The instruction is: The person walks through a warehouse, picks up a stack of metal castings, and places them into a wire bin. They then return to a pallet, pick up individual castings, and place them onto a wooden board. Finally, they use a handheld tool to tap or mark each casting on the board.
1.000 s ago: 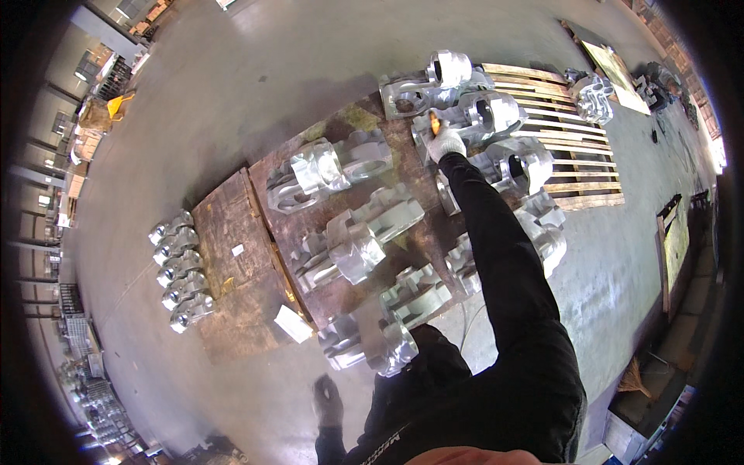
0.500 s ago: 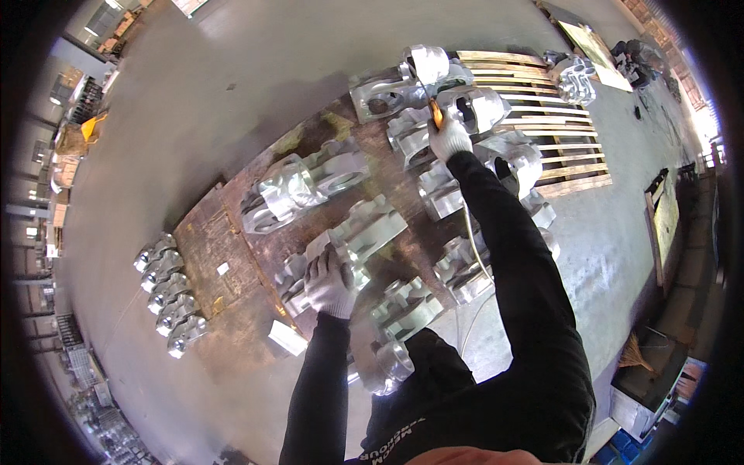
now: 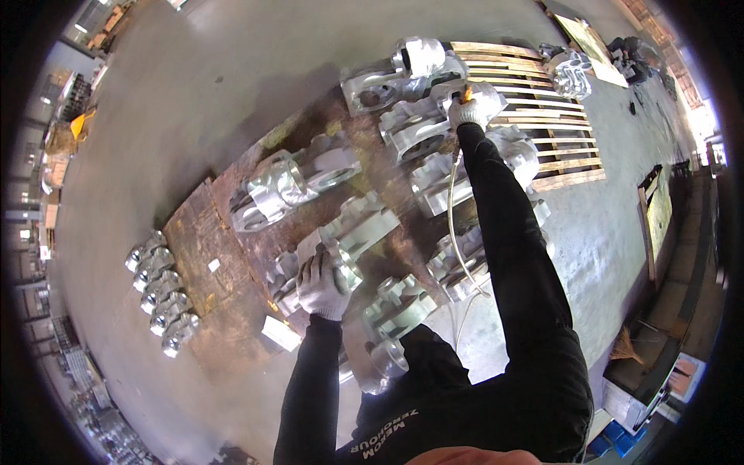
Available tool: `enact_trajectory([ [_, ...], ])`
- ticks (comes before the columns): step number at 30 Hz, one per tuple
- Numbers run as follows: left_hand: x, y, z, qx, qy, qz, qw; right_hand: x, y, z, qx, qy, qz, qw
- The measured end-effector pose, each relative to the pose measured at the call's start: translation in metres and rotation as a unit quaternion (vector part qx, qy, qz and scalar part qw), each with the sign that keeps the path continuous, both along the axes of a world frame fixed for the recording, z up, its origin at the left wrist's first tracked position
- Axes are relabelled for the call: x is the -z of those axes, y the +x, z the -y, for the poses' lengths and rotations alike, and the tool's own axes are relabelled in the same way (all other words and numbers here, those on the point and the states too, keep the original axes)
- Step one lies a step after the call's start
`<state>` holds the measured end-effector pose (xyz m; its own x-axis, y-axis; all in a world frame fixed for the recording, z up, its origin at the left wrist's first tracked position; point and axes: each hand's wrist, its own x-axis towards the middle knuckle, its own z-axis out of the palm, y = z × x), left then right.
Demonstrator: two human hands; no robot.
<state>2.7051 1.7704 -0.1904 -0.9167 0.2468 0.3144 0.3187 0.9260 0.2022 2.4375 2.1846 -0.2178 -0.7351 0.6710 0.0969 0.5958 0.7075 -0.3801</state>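
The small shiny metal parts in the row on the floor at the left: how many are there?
5, lined up beside the left edge of the rusty plate: top, then, bottom. None seems hidden.

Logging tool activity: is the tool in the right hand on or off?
On: an orange glow shows at the right hand where the tool meets the casting.

Both arms in black sleeves, white gloves. Left hand (image 3: 322, 285) at 8 o'clock of centre, palm down, fingers spread and curled. Right arm stretched far toward 1 o'clock, right hand (image 3: 474, 105) fisted, grip closed.
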Motion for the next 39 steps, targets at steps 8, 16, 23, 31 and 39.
enact_trajectory([
  [8,0.007,0.004,0.009,-0.021,0.002,0.020,1.000,-0.002,0.154,0.097,-0.141,-0.101,-0.018,0.985],
  [16,-0.018,0.013,0.007,0.004,0.032,0.072,0.997,0.010,0.230,0.165,-0.398,-0.082,0.064,0.912],
  [23,-0.025,0.112,0.074,-0.049,0.170,0.015,0.984,0.020,0.268,0.151,-0.401,-0.069,0.197,0.892],
  [31,0.085,0.441,0.247,-0.454,0.167,0.362,0.797,0.033,0.266,0.186,-0.262,-0.111,0.095,0.954],
  [39,0.155,0.652,0.359,-0.560,0.128,0.487,0.658,-0.007,0.369,0.202,-0.198,-0.072,-0.009,0.978],
])
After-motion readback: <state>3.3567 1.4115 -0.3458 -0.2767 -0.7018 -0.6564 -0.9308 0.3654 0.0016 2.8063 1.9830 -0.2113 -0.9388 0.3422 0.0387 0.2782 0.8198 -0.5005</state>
